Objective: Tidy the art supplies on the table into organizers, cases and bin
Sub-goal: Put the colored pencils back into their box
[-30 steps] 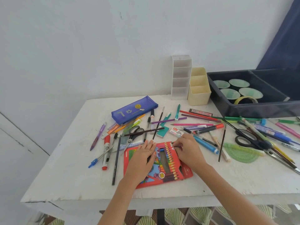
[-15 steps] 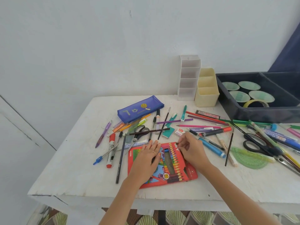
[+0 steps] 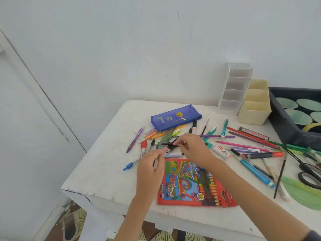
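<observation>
Two bare forearms and hands, with very little worn

The left hand [image 3: 150, 168] has a thin gold-coloured ring [image 3: 153, 155] on one of its fingers [image 3: 160, 152]. The right hand [image 3: 194, 150] shows a small pale spot on one finger, perhaps also a ring, but it is too small to tell. Both forearms are uncovered from the wrist down to the lower edge of the view. At the lower right corner, the edge of a dark blue-grey sleeve [image 3: 312, 236] appears on the right arm.
</observation>
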Demonstrator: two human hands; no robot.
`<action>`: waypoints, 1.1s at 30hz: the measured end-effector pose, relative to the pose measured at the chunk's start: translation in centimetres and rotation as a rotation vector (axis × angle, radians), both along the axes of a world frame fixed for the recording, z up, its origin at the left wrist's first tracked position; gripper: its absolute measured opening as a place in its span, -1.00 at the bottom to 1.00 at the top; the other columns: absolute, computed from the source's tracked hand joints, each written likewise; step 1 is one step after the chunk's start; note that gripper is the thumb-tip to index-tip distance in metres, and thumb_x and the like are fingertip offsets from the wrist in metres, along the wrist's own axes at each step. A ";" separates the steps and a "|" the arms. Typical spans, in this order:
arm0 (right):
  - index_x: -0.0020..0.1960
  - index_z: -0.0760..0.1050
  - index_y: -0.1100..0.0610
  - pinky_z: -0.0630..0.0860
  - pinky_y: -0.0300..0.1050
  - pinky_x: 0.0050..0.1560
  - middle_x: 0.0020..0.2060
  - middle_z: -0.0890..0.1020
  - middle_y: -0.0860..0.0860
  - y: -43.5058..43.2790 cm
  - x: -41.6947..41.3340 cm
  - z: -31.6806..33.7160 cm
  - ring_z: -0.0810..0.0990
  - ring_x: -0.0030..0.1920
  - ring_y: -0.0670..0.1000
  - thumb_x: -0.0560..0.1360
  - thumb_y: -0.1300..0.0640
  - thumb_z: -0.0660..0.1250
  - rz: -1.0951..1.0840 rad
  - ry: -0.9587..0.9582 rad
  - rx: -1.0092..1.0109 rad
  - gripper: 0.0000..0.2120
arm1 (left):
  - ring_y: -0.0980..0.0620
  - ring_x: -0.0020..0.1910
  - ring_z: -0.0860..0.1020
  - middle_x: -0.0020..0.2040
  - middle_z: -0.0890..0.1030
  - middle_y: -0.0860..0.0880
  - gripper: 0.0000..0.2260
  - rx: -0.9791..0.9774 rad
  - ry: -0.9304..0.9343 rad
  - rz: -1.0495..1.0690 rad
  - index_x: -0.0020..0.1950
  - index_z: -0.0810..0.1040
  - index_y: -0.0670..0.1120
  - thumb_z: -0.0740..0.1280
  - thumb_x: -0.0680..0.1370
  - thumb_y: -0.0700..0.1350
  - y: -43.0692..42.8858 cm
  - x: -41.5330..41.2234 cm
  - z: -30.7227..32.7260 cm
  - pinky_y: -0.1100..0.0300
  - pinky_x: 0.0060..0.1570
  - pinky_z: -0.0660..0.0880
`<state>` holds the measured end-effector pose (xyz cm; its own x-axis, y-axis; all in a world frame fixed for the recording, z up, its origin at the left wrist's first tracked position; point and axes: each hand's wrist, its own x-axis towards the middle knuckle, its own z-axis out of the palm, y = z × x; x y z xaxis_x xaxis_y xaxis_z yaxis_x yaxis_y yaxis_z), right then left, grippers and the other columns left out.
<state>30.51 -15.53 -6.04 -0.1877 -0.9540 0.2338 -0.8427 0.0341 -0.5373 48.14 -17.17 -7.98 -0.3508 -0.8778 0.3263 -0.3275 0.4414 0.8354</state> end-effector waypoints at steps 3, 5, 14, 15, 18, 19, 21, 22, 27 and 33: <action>0.16 0.57 0.17 0.39 -0.24 0.04 0.05 0.59 0.06 -3.3 2.5 -1.3 0.49 0.05 0.00 0.53 0.35 0.21 0.202 0.158 0.043 -0.72 | 0.23 0.06 0.54 -0.01 0.61 0.19 -0.78 -0.076 0.067 0.124 0.07 0.63 0.02 0.21 0.54 -0.10 -0.7 2.8 0.3 0.13 0.06 0.54; 0.23 0.53 0.13 0.43 -0.08 0.13 0.12 0.57 0.04 -4.8 3.8 -1.9 0.44 0.17 0.05 0.48 0.42 0.23 0.323 0.325 0.096 -0.61 | 0.25 0.02 0.55 -0.03 0.63 0.21 -0.79 -0.055 0.120 0.190 0.02 0.64 0.03 0.22 0.51 -0.10 -1.1 4.3 0.2 0.04 -0.06 0.56; 0.07 0.54 0.22 0.46 -0.12 -0.04 0.04 0.52 0.09 -4.6 3.3 -2.0 0.45 0.13 0.10 0.30 0.50 0.36 0.390 0.548 0.047 -0.61 | 0.17 -0.02 0.59 -0.08 0.66 0.14 -0.76 0.044 0.178 0.332 -0.04 0.63 0.05 0.27 0.54 -0.28 -1.4 6.3 -0.6 0.09 -0.15 0.57; -0.03 0.56 0.22 0.48 -0.13 -0.14 -0.05 0.55 0.08 -4.0 2.8 -1.8 0.51 0.04 0.10 0.18 0.51 0.43 0.381 0.547 -0.018 -0.59 | 0.17 -0.02 0.59 -0.08 0.66 0.13 -0.76 0.039 0.181 0.329 -0.04 0.63 0.06 0.27 0.54 -0.27 -1.4 6.1 -0.6 0.13 -0.20 0.55; -0.20 0.59 0.17 0.51 -0.16 -0.26 -0.23 0.58 0.02 -1.9 0.6 -1.4 0.56 -0.18 0.06 -0.02 0.49 0.53 0.298 0.546 -0.145 -0.55 | 0.13 -0.03 0.58 -0.07 0.66 0.12 -0.78 0.033 0.209 0.314 -0.03 0.64 0.01 0.27 0.54 -0.26 -1.4 5.3 -0.4 0.21 -0.21 0.52; -0.18 0.61 0.17 0.53 -0.14 -0.24 -0.24 0.59 0.02 -1.1 -0.2 -1.4 0.56 -0.19 0.06 0.02 0.50 0.53 0.258 0.521 -0.174 -0.56 | 0.14 -0.03 0.58 -0.06 0.66 0.12 -0.79 0.037 0.220 0.301 -0.03 0.64 0.00 0.27 0.54 -0.27 -1.4 4.9 -0.4 0.17 -0.19 0.53; -0.15 0.62 0.18 0.55 -0.12 -0.24 -0.24 0.60 0.03 0.7 -2.1 -1.5 0.59 -0.23 0.08 0.12 0.53 0.51 0.146 0.394 -0.214 -0.60 | 0.21 -0.01 0.57 -0.06 0.65 0.16 -0.80 0.049 0.225 0.254 -0.03 0.65 -0.03 0.27 0.55 -0.27 -1.3 3.8 -0.4 0.08 -0.08 0.56; -0.15 0.63 0.19 0.54 -0.15 -0.25 -0.25 0.60 0.05 1.8 -3.1 -1.6 0.60 -0.26 0.08 0.16 0.53 0.50 0.076 0.330 -0.220 -0.64 | 0.24 0.01 0.56 -0.05 0.64 0.18 -0.81 0.048 0.209 0.222 -0.03 0.64 -0.03 0.27 0.55 -0.26 -1.2 3.2 -0.4 0.09 -0.02 0.55; -0.07 0.66 0.22 0.48 -0.17 -0.11 -0.21 0.59 0.07 10.2 -7.1 -1.5 0.57 -0.21 0.07 0.36 0.49 0.38 -0.298 0.135 -0.149 -0.75 | 0.23 0.01 0.54 -0.03 0.56 0.23 -0.82 0.072 -0.037 -0.033 0.08 0.55 0.09 0.22 0.59 -0.13 0.4 -0.8 -1.1 0.21 -0.04 0.55; -0.09 0.67 0.23 0.47 -0.01 -0.20 -0.28 0.51 0.04 17.9 -8.9 -2.8 0.49 -0.26 0.11 0.36 0.52 0.35 -0.628 0.095 -0.116 -0.73 | 0.28 0.23 0.39 0.23 0.49 0.16 -0.71 0.021 -0.272 -0.269 0.32 0.47 0.04 0.20 0.61 -0.08 2.1 -3.7 -2.8 0.25 0.28 0.39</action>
